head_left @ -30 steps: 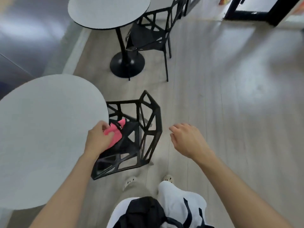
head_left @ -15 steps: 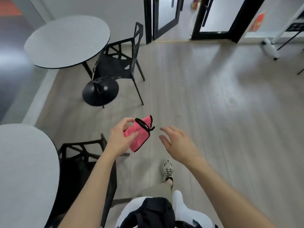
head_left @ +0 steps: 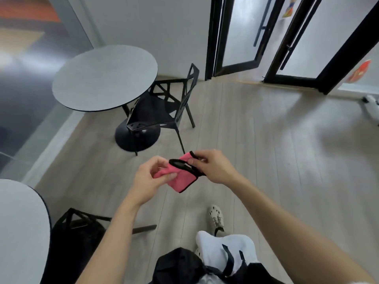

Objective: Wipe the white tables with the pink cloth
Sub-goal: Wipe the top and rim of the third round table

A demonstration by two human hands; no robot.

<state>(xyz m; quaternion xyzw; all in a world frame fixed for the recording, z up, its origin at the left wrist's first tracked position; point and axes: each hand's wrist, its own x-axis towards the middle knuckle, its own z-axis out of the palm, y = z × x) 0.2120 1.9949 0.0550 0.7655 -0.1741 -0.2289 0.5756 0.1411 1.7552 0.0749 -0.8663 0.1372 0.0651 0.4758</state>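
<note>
Head view. Since earlier frame: right grip [head_left: 213, 167] has joined left grip [head_left: 147, 181] on pink cloth [head_left: 182, 180]; view has swung toward far counter [head_left: 104, 76].
- Left grip pinches cloth's left end; right grip pinches black-trimmed edge.
- Cloth held in air over floor [head_left: 266, 160], well apart from both counters.
- Near counter [head_left: 18, 232] at lower left.
- Judgement: far counter not yet wiped; whether near counter is done cannot be told.

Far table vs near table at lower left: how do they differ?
The far table shows its whole round top; the near table is cut off by the frame edge. The far table's black pedestal base is visible; the near table's support is hidden. Both have white tops with thin dark rims and a black chair alongside: far chair, near chair.
</note>
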